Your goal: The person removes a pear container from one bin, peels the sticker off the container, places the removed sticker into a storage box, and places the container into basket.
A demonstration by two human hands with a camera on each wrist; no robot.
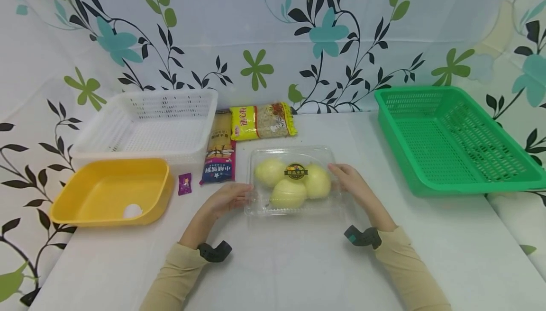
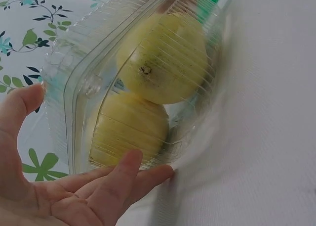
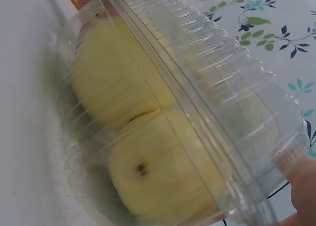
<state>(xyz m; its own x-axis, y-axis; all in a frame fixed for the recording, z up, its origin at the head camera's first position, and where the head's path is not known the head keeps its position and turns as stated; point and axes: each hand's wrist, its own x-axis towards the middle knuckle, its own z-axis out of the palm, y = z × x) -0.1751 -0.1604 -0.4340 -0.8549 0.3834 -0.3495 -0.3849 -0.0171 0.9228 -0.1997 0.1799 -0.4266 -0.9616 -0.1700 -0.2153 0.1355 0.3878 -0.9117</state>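
Wide white table (image 1: pixel 298 273), bare cloth in front of the sleeves, the green basket (image 1: pixel 456 140) off by the right edge and the white basket (image 1: pixel 149 123) and yellow tub (image 1: pixel 111 190) stacked up along the left, with noodle packets (image 1: pixel 243 133) behind. Dead centre sits the clear clamshell box (image 1: pixel 294 180) of three pale yellow fruits, flat on the table. The left hand (image 1: pixel 228 199) cups its left end with fingers loosely spread; the right hand (image 1: pixel 351 183) presses near-straight fingers against the right end.
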